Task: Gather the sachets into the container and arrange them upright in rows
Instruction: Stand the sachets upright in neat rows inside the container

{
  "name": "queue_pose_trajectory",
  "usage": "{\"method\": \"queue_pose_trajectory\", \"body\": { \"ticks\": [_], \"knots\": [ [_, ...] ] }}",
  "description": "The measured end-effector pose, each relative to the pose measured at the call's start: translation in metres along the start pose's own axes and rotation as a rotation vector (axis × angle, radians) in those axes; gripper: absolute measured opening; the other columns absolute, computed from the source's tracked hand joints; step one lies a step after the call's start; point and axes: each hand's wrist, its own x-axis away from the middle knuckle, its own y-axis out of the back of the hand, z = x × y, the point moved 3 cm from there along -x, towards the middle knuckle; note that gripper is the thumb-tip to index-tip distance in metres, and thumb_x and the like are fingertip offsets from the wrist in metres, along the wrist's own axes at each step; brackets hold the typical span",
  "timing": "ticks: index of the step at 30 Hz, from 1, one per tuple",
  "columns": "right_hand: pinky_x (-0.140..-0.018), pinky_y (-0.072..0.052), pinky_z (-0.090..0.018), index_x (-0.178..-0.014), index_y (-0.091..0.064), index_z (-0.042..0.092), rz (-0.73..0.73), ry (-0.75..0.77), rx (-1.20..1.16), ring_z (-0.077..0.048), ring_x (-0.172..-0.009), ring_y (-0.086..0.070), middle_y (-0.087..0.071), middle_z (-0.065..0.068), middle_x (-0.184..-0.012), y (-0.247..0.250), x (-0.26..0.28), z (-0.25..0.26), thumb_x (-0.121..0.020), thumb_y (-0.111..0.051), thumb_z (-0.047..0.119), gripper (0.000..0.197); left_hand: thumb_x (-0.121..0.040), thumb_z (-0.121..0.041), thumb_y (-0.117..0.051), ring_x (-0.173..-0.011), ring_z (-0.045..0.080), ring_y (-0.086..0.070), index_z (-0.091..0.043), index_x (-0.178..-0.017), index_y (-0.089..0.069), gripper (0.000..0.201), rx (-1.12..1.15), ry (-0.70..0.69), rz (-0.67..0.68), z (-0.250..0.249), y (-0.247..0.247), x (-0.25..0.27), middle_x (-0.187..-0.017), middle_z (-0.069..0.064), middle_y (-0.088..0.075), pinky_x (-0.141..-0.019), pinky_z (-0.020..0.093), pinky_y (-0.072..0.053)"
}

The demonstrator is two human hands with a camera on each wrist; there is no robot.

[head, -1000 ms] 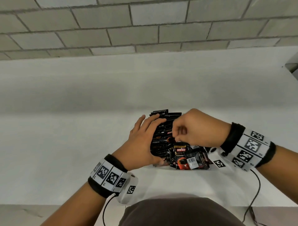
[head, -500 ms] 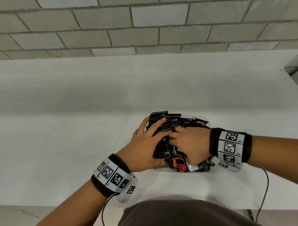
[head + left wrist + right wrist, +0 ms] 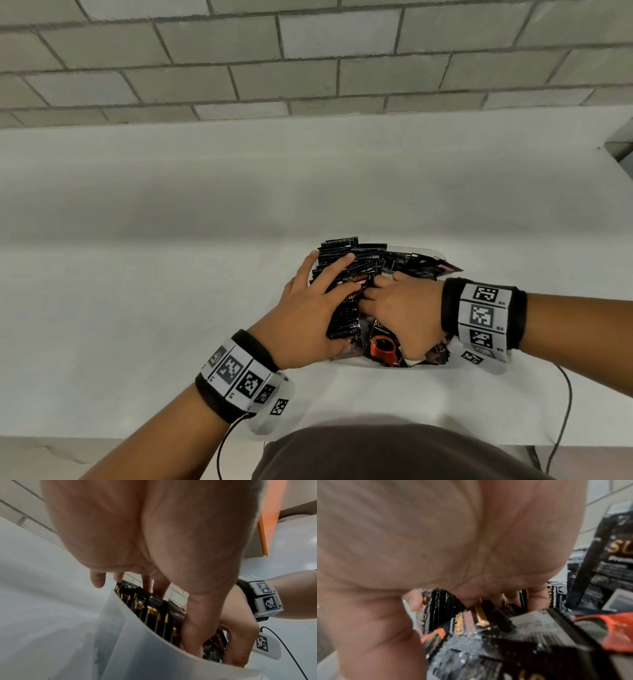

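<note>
A white table (image 3: 171,325) carries a translucent container (image 3: 140,639), with a black cable (image 3: 565,404) alongside

1. The translucent plastic container (image 3: 432,254) sits on the white tabletop (image 3: 171,308), near its front edge, right in front of the person.
2. Inside it, on the left side, a row of black foil sachets (image 3: 352,253) stands upright, packed tight together.
3. On the right side and toward the front, loose sachets (image 3: 383,346) lie tumbled over each other.
4. The left hand (image 3: 308,318) rests on the upright row, and the right hand (image 3: 400,308) is just beside it over the loose ones, fingertips touching.
5. A grey block wall (image 3: 308,51) runs behind the tabletop.
</note>
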Motion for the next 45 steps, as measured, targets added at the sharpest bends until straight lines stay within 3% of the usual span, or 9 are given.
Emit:
{"method": "queue_pose_trajectory", "body": {
  "ticks": [4,9,12,17,21,25,35,41,45],
  "knots": [
    [-0.083,-0.030,-0.030,-0.124,-0.062,0.021,0.021,0.028,0.027,-0.017,-0.107,-0.036,-0.048,0.001,-0.117,-0.002,0.000,-0.002,-0.068,-0.068,0.035,0.058,-0.080,-0.058,-0.073,-0.152,0.025,0.025,-0.042,-0.159,-0.019,0.098,0.003,0.003,-0.006,0.000,-0.001,0.001,-0.167,-0.022,0.016,-0.122,0.063,-0.018],
    [-0.074,-0.049,-0.032,-0.124,-0.063,0.029,0.018,0.092,0.011,-0.015,-0.102,-0.033,-0.046,0.006,-0.124,0.000,0.004,-0.002,-0.071,-0.069,0.031,0.054,-0.080,-0.056,-0.074,-0.152,0.024,0.026,-0.042,-0.159,-0.020,0.097,0.006,0.003,-0.003,0.002,-0.002,0.000,-0.166,-0.024,0.018,-0.123,0.062,-0.017],
    [-0.058,-0.037,-0.026,-0.125,-0.061,0.039,0.015,0.105,0.015,-0.016,-0.092,-0.045,-0.051,0.003,-0.112,0.005,0.009,-0.002,-0.075,-0.073,0.031,0.052,-0.080,-0.056,-0.074,-0.153,0.027,0.025,-0.043,-0.158,-0.021,0.096,0.003,-0.003,-0.010,0.003,-0.004,0.000,-0.166,-0.024,0.017,-0.121,0.064,-0.019],
    [-0.077,-0.044,-0.032,-0.105,-0.064,0.041,-0.105,0.149,-0.031,-0.015,-0.085,-0.049,-0.048,0.007,-0.095,0.018,0.021,0.004,-0.078,-0.069,0.038,0.028,-0.080,-0.059,-0.072,-0.153,0.030,0.024,-0.044,-0.157,-0.022,0.094,-0.008,-0.018,-0.030,0.004,-0.006,-0.002,-0.167,-0.021,0.015,-0.122,0.064,-0.017],
    [-0.071,-0.047,-0.033,-0.098,-0.060,0.040,-0.182,0.165,-0.179,-0.012,-0.083,-0.050,-0.047,0.009,-0.097,0.035,0.030,0.000,-0.074,-0.076,0.037,0.029,-0.078,-0.069,-0.066,-0.155,0.033,0.019,-0.043,-0.154,-0.028,0.089,-0.014,-0.034,-0.053,0.008,-0.011,-0.004,-0.169,-0.018,0.008,-0.122,0.064,-0.017],
    [-0.074,-0.049,-0.033,-0.107,-0.060,0.043,-0.212,0.168,-0.263,-0.007,-0.087,-0.050,-0.049,0.010,-0.101,0.033,0.031,-0.002,-0.077,-0.079,0.033,0.037,-0.074,-0.080,-0.056,-0.158,0.031,0.011,-0.044,-0.148,-0.033,0.085,-0.065,-0.071,-0.050,0.014,-0.018,-0.009,-0.169,-0.017,-0.005,-0.121,0.064,-0.018],
    [-0.080,-0.041,-0.031,-0.123,-0.062,0.038,-0.158,0.193,0.039,-0.013,-0.111,-0.037,-0.052,0.012,-0.116,0.000,0.024,0.006,-0.079,-0.069,0.036,0.045,-0.080,-0.058,-0.071,-0.153,0.029,0.025,-0.044,-0.158,-0.020,0.095,-0.019,-0.013,-0.011,0.005,-0.007,-0.002,-0.167,-0.022,0.016,-0.122,0.065,-0.017],
    [-0.078,-0.052,-0.040,-0.117,-0.067,0.041,-0.173,0.151,-0.136,-0.012,-0.099,-0.046,-0.063,0.011,-0.104,0.000,0.022,0.002,-0.082,-0.067,0.044,0.035,-0.080,-0.057,-0.072,-0.152,0.025,0.026,-0.043,-0.158,-0.022,0.093,-0.018,-0.004,-0.002,0.003,-0.006,-0.001,-0.166,-0.023,0.017,-0.121,0.065,-0.018],
    [-0.077,-0.051,-0.036,-0.111,-0.071,0.044,-0.207,0.166,-0.282,-0.011,-0.092,-0.059,-0.069,0.016,-0.095,0.007,0.025,-0.004,-0.083,-0.071,0.041,0.028,-0.079,-0.060,-0.072,-0.153,0.028,0.022,-0.042,-0.157,-0.025,0.093,-0.025,-0.005,-0.012,0.004,-0.006,-0.002,-0.166,-0.022,0.015,-0.120,0.066,-0.021]
  ]
}}
